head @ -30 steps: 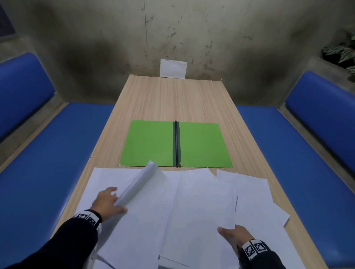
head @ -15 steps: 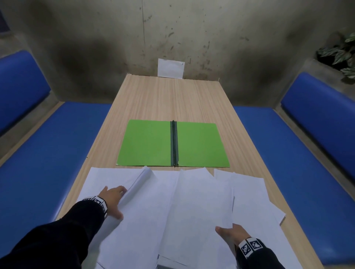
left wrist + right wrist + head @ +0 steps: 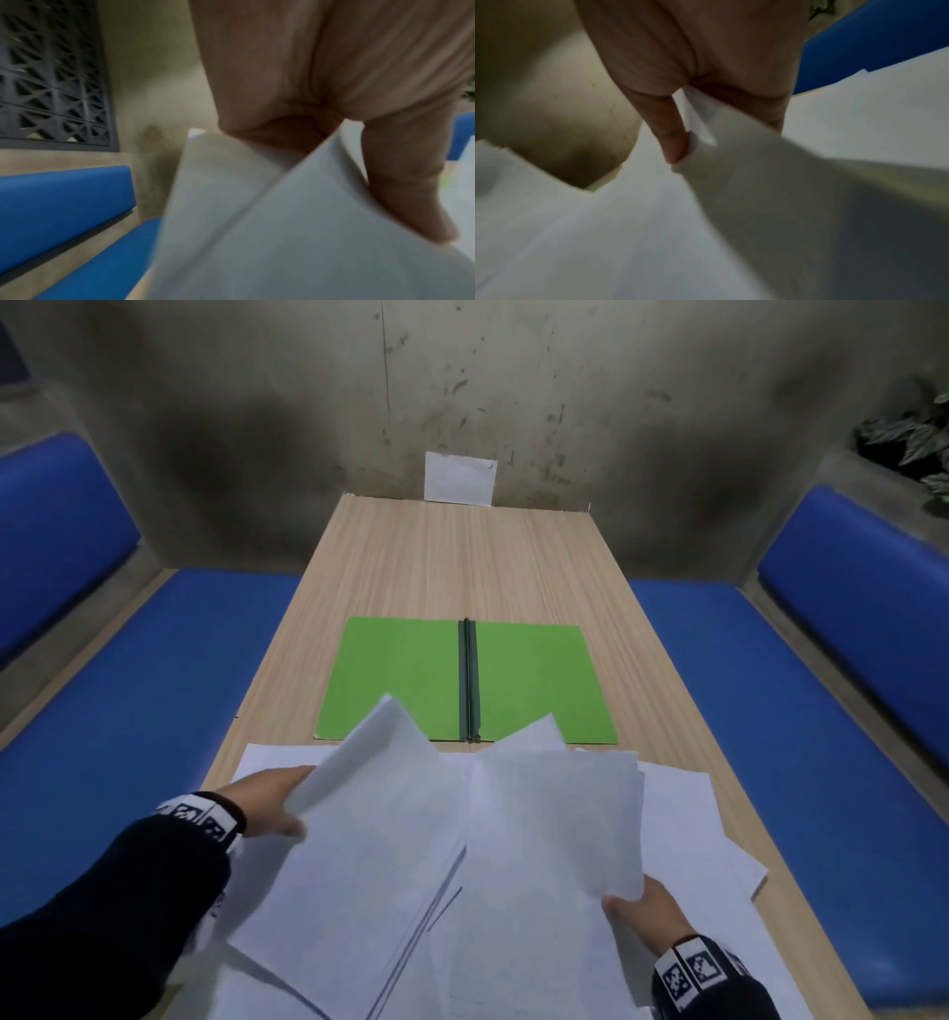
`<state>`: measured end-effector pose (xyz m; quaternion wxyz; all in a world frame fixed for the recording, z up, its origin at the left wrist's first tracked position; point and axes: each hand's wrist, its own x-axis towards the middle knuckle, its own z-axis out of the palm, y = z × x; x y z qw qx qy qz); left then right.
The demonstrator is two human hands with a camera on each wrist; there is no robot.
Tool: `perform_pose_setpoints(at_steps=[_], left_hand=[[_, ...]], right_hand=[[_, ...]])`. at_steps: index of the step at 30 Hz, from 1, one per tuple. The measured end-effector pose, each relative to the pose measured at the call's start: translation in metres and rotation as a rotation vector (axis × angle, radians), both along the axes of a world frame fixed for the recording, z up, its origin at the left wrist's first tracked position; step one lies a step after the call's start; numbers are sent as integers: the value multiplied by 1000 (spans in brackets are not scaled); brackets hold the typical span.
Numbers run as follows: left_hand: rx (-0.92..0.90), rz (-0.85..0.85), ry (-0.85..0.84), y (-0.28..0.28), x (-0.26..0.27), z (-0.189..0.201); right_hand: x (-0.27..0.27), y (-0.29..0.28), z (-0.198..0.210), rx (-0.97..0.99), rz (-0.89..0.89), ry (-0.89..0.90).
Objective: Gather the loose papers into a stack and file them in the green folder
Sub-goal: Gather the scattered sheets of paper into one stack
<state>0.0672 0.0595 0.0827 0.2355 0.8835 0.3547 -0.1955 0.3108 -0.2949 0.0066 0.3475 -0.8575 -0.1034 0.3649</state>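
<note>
Both hands grasp paper. The left hand (image 3: 267,801) pinches the left edge of a lifted sheet (image 3: 380,793), thumb on top and fingers underneath, as the left wrist view shows. The right hand (image 3: 642,909) pinches the near right corner of a second sheet (image 3: 554,814) the same way. Each sheet is raised off the table (image 3: 462,567) with its far corner tipped up, likely so the two can be swung inward and laid over each other.

More papers (image 3: 683,809) lie fanned and overlapping along the near end of the table, some spread out to the right, one under the left hand. They are not yet squared into a stack.

Just beyond them the folder (image 3: 405,680) lies open and flat, spine running near to far, both halves bare; it seems placed there so a finished stack can slide straight in. Nothing is filed yet.
</note>
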Motion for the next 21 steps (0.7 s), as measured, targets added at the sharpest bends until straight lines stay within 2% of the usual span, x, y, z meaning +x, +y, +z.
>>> perform_pose_setpoints(at_steps=[3, 7, 10, 12, 13, 15, 19, 21], left_hand=[[-109, 142, -50, 16, -22, 11], [-344, 445, -344, 34, -54, 11], [-383, 602, -518, 16, -54, 11], [-426, 723, -596, 2, -50, 1], [-488, 781, -613, -5, -47, -6], [-565, 812, -635, -9, -43, -30], [-445, 852, -519, -16, -30, -73], [-307, 843, -412, -17, -24, -84]], right_hand=[[11, -15, 10, 64, -112, -24], [25, -38, 12, 145, -265, 10], [31, -54, 4, 185, -367, 123], [40, -69, -17, 229, -422, 177], [50, -80, -42, 283, -472, 203], [55, -91, -63, 307, -515, 187], [29, -71, 14, 235, -557, 16], [37, -75, 35, 222, -573, -51]])
